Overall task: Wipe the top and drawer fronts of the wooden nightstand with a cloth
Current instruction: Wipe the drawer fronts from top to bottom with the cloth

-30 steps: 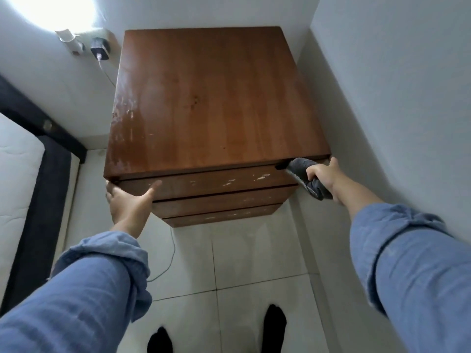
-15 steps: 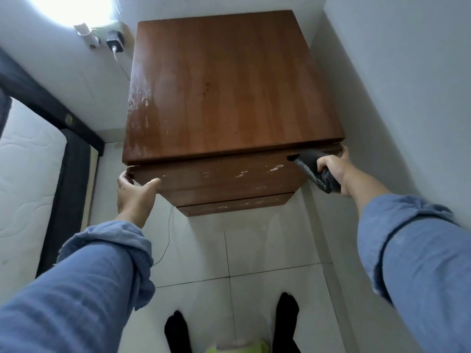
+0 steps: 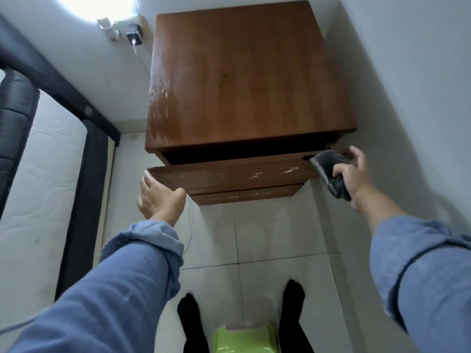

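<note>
The wooden nightstand (image 3: 242,80) stands in a corner between two white walls, its brown top scuffed white along the left side. Its top drawer (image 3: 229,174) is pulled out a little, leaving a dark gap under the top. My left hand (image 3: 159,198) grips the drawer front's lower left corner. My right hand (image 3: 353,174) holds a dark grey cloth (image 3: 328,169) pressed against the drawer front's right end, with fingers partly spread. A lower drawer front (image 3: 244,194) shows beneath.
A bed with a white mattress (image 3: 38,187) and dark frame runs along the left. A charger (image 3: 133,34) is plugged into the wall, its cord hanging down. A green container (image 3: 244,337) sits near my black-socked feet on the white tiled floor.
The top drawer has slid out toward me, opening a dark gap under the top. Both hands came back with it, still at its two ends. The view tilted down.
</note>
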Motion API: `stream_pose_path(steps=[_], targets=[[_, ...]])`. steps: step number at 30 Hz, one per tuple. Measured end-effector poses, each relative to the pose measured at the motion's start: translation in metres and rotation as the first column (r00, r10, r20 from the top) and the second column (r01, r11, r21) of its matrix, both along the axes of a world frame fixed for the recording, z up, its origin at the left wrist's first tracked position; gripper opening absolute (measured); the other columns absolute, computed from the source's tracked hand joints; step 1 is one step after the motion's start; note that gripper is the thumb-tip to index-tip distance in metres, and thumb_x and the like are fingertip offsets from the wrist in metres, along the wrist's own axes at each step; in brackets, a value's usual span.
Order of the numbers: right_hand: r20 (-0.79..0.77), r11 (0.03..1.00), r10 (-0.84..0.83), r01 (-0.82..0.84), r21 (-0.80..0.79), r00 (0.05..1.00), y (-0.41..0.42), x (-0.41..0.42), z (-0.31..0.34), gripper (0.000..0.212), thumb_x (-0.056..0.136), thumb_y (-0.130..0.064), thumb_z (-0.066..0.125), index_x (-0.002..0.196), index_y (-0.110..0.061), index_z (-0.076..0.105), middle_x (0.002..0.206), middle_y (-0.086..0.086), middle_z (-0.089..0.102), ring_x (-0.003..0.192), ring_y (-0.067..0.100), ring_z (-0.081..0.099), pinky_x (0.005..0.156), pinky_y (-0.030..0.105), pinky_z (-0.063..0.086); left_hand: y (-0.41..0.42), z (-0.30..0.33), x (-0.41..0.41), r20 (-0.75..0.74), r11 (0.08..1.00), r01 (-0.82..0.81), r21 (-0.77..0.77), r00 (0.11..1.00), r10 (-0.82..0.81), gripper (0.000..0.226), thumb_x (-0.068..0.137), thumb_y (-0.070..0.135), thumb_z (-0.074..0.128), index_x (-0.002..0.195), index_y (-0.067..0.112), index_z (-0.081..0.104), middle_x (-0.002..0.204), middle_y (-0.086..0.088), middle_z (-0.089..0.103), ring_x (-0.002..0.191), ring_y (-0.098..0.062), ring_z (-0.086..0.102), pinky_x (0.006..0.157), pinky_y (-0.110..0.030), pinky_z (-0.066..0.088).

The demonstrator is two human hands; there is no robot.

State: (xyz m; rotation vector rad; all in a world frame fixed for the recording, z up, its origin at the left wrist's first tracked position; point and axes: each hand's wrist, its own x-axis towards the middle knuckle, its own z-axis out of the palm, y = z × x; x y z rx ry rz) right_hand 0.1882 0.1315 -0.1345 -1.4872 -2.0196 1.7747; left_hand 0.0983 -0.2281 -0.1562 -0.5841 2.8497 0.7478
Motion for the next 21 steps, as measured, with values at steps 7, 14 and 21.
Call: stream_pose_path(steps=[7, 14, 21], targets=[[-0.179, 0.96, -0.153, 0.189, 0.205, 0.972, 0.002, 0.0, 0.012, 0.04, 0.074, -0.01, 0.052, 0.106, -0.032, 0.059, 0.098, -0.002, 0.062, 0.084, 0.014, 0.058, 0.073, 0.022, 0.047, 0.088, 0.013, 0.021, -0.066, 0.903, 0.369, -0.218, 0.918, -0.391, 0.079, 0.083, 0.023, 0.054, 0.15, 0.014, 0.014, 0.159, 0.002, 0.015, 0.147, -0.011, 0.008, 0.118, -0.044, 0.0], [-0.043, 0.89, -0.018, 0.036, 0.455, 0.999, 0.02, -0.01, 0.003, 0.045, 0.075, -0.008, 0.053, 0.116, -0.023, 0.063, 0.113, 0.005, 0.068, 0.104, 0.024, 0.061, 0.093, 0.034, 0.049, 0.111, 0.011, 0.023, -0.036, 0.818, 0.517, -0.254, 0.84, -0.542, 0.077, 0.078, 0.029, 0.056, 0.147, 0.01, 0.027, 0.156, -0.004, 0.027, 0.146, -0.015, 0.017, 0.12, -0.039, 0.008], [0.214, 0.72, 0.019, -0.162, 0.675, 0.977, -0.015, -0.024, -0.002, 0.043, 0.08, -0.012, 0.054, 0.121, -0.02, 0.062, 0.118, 0.014, 0.054, 0.104, 0.038, 0.054, 0.088, 0.036, 0.043, 0.109, 0.007, 0.026, -0.024, 0.801, 0.552, -0.232, 0.82, -0.572, 0.088, 0.074, 0.034, 0.059, 0.149, 0.008, 0.02, 0.159, -0.004, 0.019, 0.147, -0.016, 0.009, 0.121, -0.037, 0.004]])
